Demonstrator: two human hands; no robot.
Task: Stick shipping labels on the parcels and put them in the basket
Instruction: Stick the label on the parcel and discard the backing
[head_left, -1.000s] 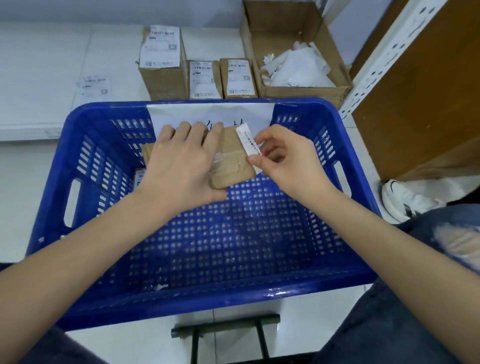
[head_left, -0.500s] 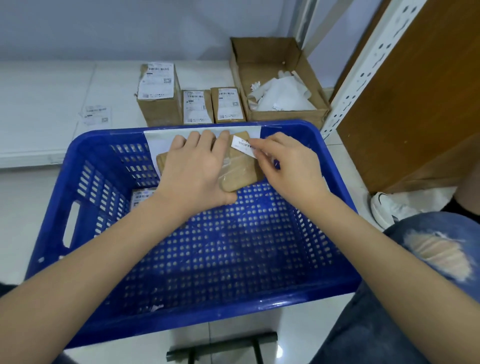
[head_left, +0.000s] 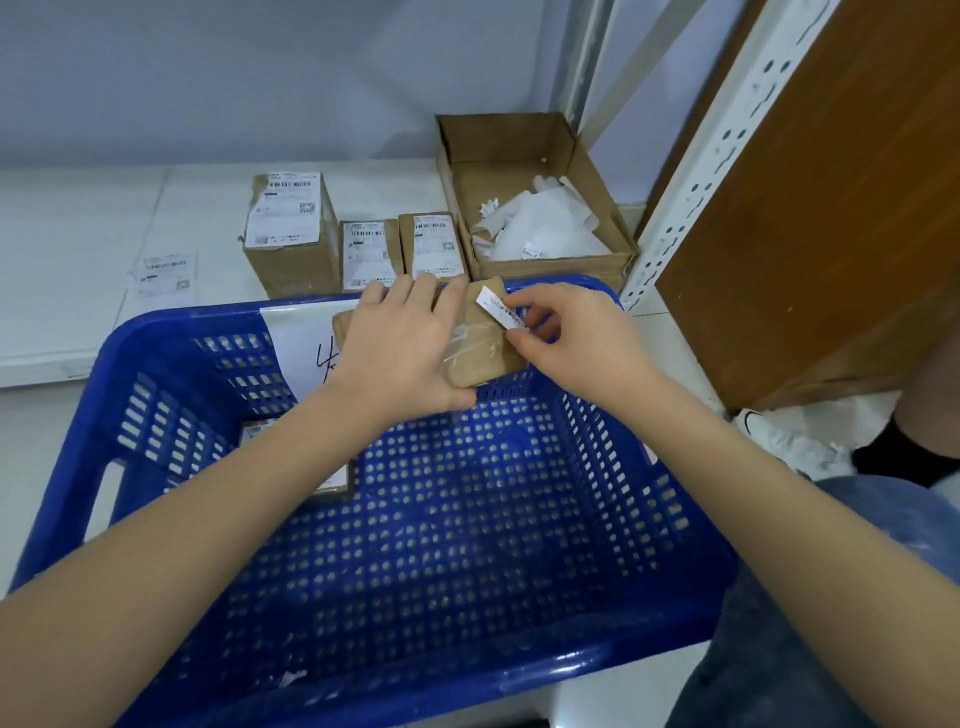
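Gripping the brown parcel (head_left: 480, 347) over the basket (head_left: 363, 670), my left hand (head_left: 402, 345) steadies it. My right hand (head_left: 571, 343) pinches the label (head_left: 500, 307)

Your left hand (head_left: 402, 345) and right hand (head_left: 582, 343) are bare: no gloves, no rings or watch showing on what the head camera catches. Both forearms are uncovered up to the frame's edge; no sleeve visible on either. Your right leg sits at lower right in blue denim jeans (head_left: 810, 623), faded, with a pale frayed patch at the knee. Farther right, a black sock (head_left: 904, 447) shows at the frame edge, beside a white shoe (head_left: 789, 434) with a dark mark on its side. Whether the shoe is on your foot, cannot tell.
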